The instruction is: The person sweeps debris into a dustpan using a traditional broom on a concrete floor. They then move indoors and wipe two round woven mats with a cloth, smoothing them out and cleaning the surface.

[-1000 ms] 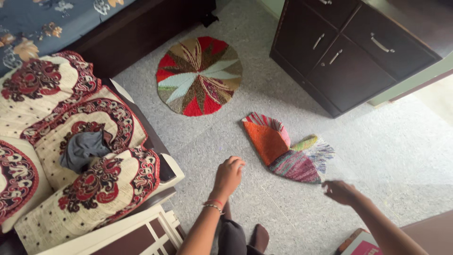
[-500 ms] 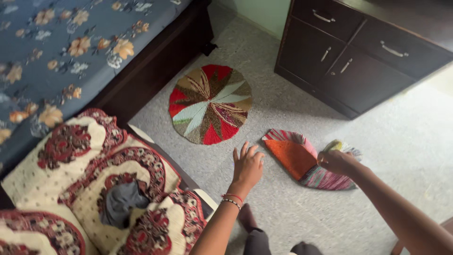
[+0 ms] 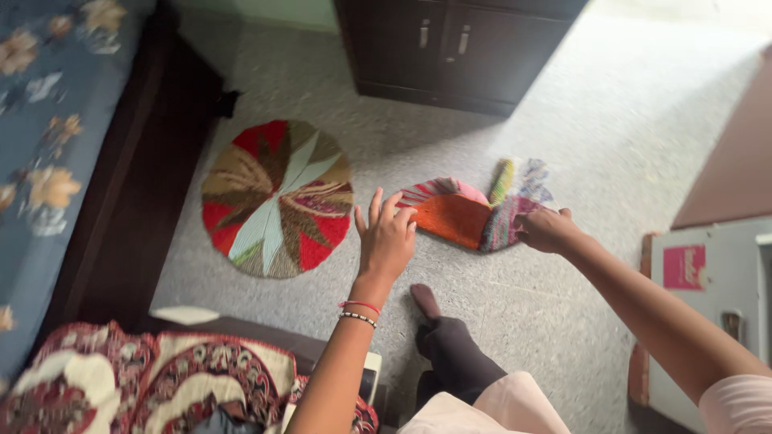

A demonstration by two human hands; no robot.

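The left hand is bare, with a thin red thread and a beaded bracelet at the wrist. The right hand is bare too; a pale pink sleeve shows at four o'clock. Dark trousers cover the leg.

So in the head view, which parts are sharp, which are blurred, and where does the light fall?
Head view: the round mat is fairly sharp; the folded mat and right hand smear slightly from motion; the left hand is clearer. Daylight brightens the floor at upper right; the cabinet casts a soft shadow.
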